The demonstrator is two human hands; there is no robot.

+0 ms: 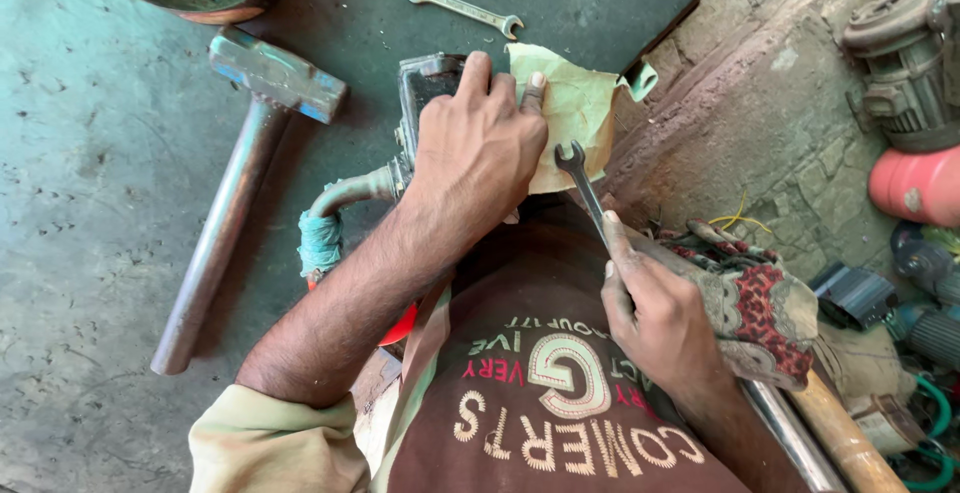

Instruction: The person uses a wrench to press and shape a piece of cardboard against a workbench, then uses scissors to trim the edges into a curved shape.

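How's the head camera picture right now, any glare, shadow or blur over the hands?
Head view: daylight is even over the left hand and the yellowish sheet; both are sharp. The right hand and its spanner are lit and in focus. Sun brightens the stone ground on the right without washing it out. The hammer throws only a soft shadow. Edges bow slightly from the wide lens.

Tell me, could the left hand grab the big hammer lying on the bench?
Probably yes. The hammer lies bare just beside the left hand, nothing between them. But that hand is pressing yellowish paper onto a metal part, so it would have to let go first.
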